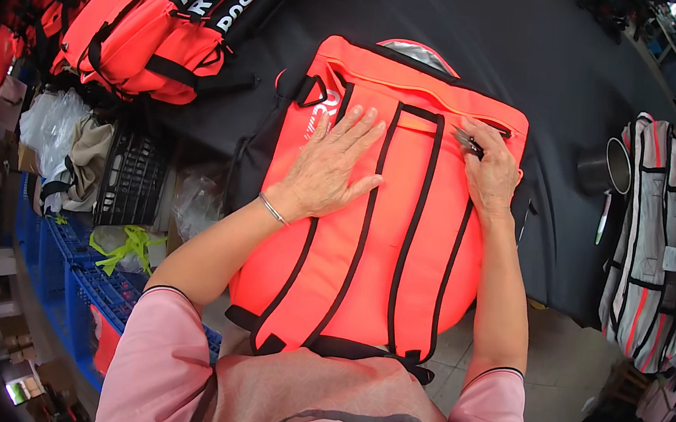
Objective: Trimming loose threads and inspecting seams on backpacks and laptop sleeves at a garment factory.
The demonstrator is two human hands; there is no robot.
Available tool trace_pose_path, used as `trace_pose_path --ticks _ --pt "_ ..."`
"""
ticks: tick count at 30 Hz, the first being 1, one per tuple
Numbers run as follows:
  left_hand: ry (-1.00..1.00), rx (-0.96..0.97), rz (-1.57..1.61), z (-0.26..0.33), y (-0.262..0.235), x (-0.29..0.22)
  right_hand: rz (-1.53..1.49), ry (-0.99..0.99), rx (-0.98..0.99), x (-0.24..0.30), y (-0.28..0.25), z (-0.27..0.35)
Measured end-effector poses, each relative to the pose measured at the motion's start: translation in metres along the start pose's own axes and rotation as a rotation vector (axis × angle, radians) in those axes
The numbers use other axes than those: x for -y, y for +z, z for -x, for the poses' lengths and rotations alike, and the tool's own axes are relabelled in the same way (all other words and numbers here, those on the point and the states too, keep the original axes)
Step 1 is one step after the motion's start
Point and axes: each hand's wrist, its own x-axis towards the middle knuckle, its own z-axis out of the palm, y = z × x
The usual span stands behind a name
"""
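A bright orange-red backpack [381, 274] with black-edged shoulder straps lies in front of me, its strap side facing up. Its upper part rests on a black-covered table [525, 32], and its lower end reaches my body. My left hand [328, 164] is pressed flat on the upper left of the back panel, fingers spread, beside white lettering. At the upper right, just below the top seam, my right hand [490, 174] grips small metal thread snips [468, 142], whose tips point up and left. A silvery lining [419, 52] shows behind the backpack's top edge.
Several orange-red bags [123, 45] are piled at the upper left. Below them stand a black basket [131, 179] and blue crates [72, 239] with yellow-green strips [123, 252]. To the right are a metal cup [610, 167], a pen [603, 218] and stacked grey bags [647, 238].
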Motion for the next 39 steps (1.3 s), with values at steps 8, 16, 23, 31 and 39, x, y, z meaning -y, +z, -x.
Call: trace_pose_path --ticks 8,16,23,31,39 --pt "0.035 -0.009 0.067 -0.004 -0.002 0.001 -0.094 -0.014 -0.01 -0.004 -0.002 0.004" --pt "0.014 0.021 0.074 -0.001 0.001 0.012 -0.084 0.028 -0.05 -0.004 0.027 0.003" --pt "0.091 0.044 0.13 -0.012 0.007 0.008 -0.465 0.156 -0.217 -0.005 -0.05 0.024" --pt "0.13 -0.035 -0.026 -0.01 0.017 0.029 -0.093 0.626 -0.389 -0.1 -0.08 0.033" --pt "0.189 -0.076 -0.009 -0.016 -0.002 0.007 -0.085 0.395 -0.465 -0.119 -0.109 0.042"
